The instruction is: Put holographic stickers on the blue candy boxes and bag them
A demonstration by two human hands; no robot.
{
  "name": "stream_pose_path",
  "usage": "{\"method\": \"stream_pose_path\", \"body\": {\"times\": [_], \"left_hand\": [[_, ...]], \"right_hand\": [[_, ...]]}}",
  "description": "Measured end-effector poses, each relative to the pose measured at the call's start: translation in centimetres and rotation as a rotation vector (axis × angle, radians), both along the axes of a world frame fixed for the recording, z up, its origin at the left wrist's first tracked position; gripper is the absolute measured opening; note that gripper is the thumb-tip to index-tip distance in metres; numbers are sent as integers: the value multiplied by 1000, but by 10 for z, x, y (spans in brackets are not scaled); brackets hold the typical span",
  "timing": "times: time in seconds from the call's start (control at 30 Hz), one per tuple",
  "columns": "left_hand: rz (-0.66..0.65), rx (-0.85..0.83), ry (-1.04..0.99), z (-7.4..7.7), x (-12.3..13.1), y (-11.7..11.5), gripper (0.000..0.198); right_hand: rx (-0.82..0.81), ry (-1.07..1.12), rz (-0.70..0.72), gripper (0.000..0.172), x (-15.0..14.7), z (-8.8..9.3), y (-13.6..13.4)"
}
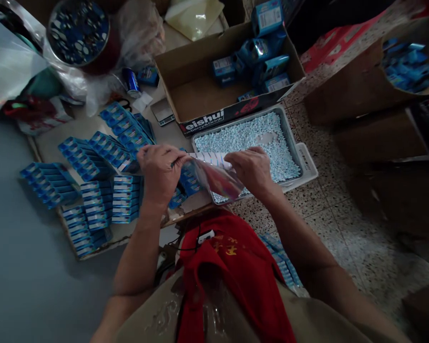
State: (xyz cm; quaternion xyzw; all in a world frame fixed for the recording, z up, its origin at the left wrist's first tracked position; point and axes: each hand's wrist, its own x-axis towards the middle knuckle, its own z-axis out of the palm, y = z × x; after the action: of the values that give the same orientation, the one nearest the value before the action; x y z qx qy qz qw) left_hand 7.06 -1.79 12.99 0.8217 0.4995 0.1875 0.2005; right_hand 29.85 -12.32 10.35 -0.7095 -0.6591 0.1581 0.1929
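My left hand (159, 170) and my right hand (253, 169) both pinch a shiny see-through plastic sheet (214, 180), stretched between them. It hangs above the near edge of a grey tray (293, 139) filled with small pale blue and white pellets. Rows of flat blue packets (103, 190) lie on a cardboard sheet just left of my left hand. A red cloth (232, 271) covers my lap below the hands.
An open cardboard box (193, 83) with blue packets stands behind the tray. A round tin (79, 32), plastic bags and a small can (131, 82) lie at the back left. More boxes stand on the speckled floor at right (361, 90).
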Motion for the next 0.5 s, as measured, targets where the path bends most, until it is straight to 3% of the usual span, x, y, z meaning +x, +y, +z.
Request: {"method": "stream_pose_path", "body": {"times": [0.17,0.37,0.5], "left_hand": [[-112,-25,14,15,12,10,15],[-149,-18,-17,29,19,18,21],[-159,-41,-5,38,16,20,22]], "right_hand": [[141,139,22,26,-1,12,3],[82,-17,70,30,-8,20,22],[136,-43,106,37,-12,18,30]]}}
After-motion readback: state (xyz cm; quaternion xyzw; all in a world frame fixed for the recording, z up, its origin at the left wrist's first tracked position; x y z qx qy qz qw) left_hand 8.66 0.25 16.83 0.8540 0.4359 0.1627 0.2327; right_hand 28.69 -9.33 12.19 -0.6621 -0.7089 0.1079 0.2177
